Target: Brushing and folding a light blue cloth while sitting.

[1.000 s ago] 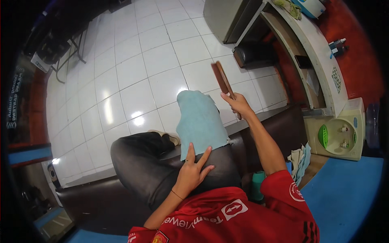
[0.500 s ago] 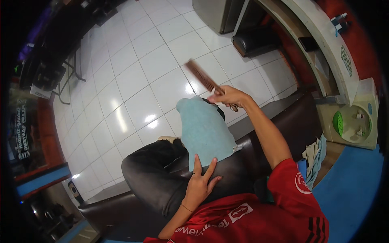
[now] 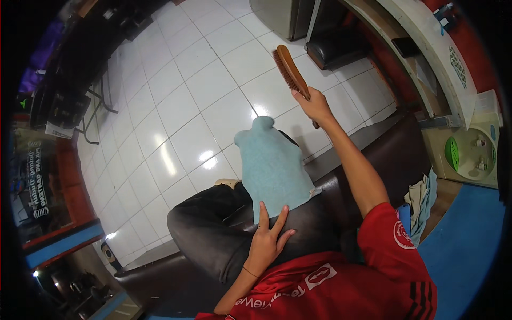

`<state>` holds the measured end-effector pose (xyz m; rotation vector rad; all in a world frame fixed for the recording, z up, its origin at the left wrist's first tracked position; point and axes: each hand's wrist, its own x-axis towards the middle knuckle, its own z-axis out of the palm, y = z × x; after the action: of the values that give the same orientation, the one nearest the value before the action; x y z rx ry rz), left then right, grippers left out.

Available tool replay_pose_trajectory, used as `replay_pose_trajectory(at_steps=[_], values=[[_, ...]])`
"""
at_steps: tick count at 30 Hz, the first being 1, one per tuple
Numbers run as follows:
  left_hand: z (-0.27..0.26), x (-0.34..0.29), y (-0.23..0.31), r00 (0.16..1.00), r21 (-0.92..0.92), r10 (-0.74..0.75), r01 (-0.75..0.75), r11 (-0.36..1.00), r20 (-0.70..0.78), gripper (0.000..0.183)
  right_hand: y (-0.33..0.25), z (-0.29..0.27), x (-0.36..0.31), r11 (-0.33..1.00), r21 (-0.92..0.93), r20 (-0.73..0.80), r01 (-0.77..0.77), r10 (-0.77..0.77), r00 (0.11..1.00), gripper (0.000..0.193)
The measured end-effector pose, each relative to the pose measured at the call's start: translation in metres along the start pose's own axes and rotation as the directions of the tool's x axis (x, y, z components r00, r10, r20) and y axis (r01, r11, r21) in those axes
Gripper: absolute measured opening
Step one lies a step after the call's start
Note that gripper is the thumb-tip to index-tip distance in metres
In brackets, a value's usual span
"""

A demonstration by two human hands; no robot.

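Observation:
A light blue towel (image 3: 274, 165) lies spread over my thigh and knee, its far end draping past the knee. My left hand (image 3: 266, 240) rests flat on my dark trousers, fingers spread, with two fingertips pressing the towel's near edge. Raised up and to the right of the towel, my right hand (image 3: 316, 106) grips a brown wooden hairbrush (image 3: 288, 66) by its handle. The brush head points away from me, bristles facing left, and stays apart from the towel.
I sit on a dark brown padded bench (image 3: 373, 146) above a white tiled floor (image 3: 208, 80). To the right stand a small cream washbasin (image 3: 472, 154) and hanging cloths (image 3: 421, 202). A black padded stool (image 3: 338, 47) sits farther off, near a curved shelf (image 3: 442, 64).
My right hand has lifted the hairbrush up and away from the towel, turning it so its wooden back shows. My left hand stays on the towel's near edge.

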<state>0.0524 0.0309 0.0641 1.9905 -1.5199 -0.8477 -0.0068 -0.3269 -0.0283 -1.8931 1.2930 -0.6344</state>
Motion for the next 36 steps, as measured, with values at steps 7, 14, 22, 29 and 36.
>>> replay_pose_trajectory(at_steps=[7,14,22,29,36], values=[[0.003,0.0,-0.002,0.999,0.001,0.043,-0.043,0.999,-0.022,0.063,-0.038,-0.041,-0.134,0.95,0.277,0.5,0.145,-0.271,0.823,0.051],[0.0,0.001,0.001,0.999,-0.025,0.051,-0.051,0.998,0.019,0.062,0.03,-0.039,-0.092,0.976,-0.218,0.5,-0.007,0.118,0.858,0.048],[0.01,-0.004,-0.003,0.996,-0.027,0.053,-0.055,0.998,-0.068,0.062,-0.029,-0.037,-0.126,0.938,0.23,0.586,-0.259,0.079,0.806,0.046],[0.004,-0.003,-0.008,0.998,-0.066,0.059,-0.061,0.996,-0.03,0.062,0.049,-0.056,-0.091,0.941,-0.332,0.269,0.064,0.029,0.963,0.043],[0.008,-0.004,-0.003,0.996,-0.049,0.069,-0.072,0.996,-0.052,0.061,-0.01,-0.043,-0.119,0.783,0.421,0.482,-0.459,0.236,0.844,0.048]])
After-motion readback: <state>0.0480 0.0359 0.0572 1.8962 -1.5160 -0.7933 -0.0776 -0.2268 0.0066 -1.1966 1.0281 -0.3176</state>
